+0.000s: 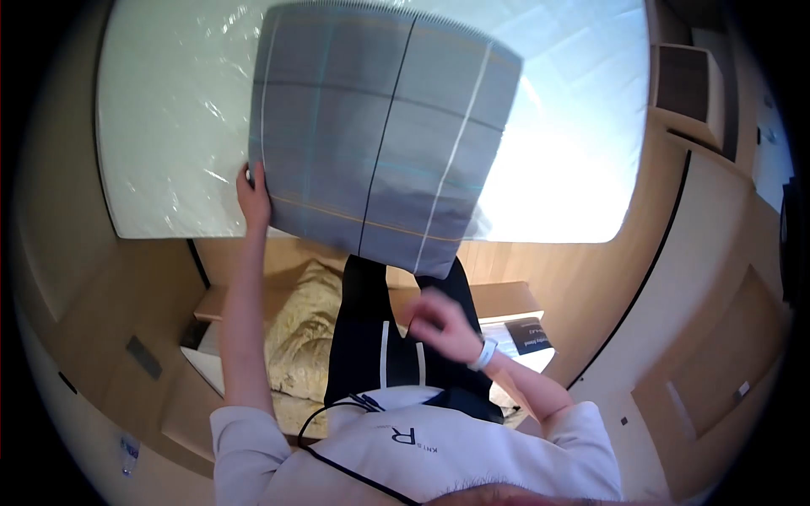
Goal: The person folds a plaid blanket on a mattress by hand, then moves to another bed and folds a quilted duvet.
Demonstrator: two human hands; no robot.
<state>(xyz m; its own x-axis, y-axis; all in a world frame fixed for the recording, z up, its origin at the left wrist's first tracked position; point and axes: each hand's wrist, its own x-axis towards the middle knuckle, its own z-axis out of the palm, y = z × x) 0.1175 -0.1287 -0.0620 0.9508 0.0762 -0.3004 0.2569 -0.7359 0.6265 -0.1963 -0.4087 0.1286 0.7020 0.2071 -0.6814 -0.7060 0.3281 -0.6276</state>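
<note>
Crumpled yellowish fabric (297,352), dark lettered panel (529,334)

One left hand (255,201) and one right hand (442,325) make two hands, with one pale wristband (483,354) and one grey checked fabric piece (337,143). There is one plastic-covered mattress (173,160), one yellowish patterned cloth (301,341) and one black cord (359,477). One pair of dark trousers (356,346) carries two visible white stripes (385,354).

Straight ahead of the right hand (445,325), the grey checked cloth (342,139) bars the way; a route runs past its right edge, over the white mattress (578,160). At its left edge, the gripping left hand (254,198) obstructs. Room beneath the cloth is hard to judge.
</note>
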